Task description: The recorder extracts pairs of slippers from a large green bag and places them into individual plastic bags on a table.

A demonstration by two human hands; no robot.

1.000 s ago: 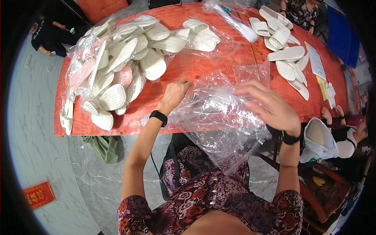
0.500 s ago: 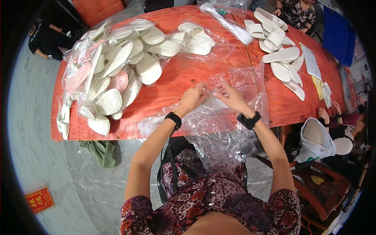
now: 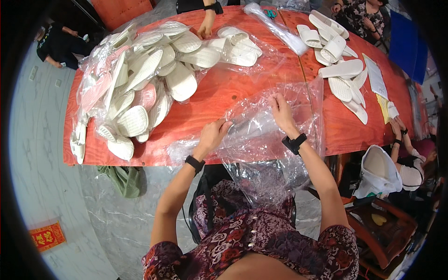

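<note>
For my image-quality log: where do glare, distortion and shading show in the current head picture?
Head view: white glints break up the clear plastic around the left hand and right hand, so its folds are hard to read; head view: the red table bows along its far edge; head view: black shading closes in at the corners.

Cream and pink slippers [image 3: 145, 70] lie by the left edge of the red, wood-grained desk [image 3: 205, 100], a clear bag [image 3: 256, 128] at its near edge.
</note>
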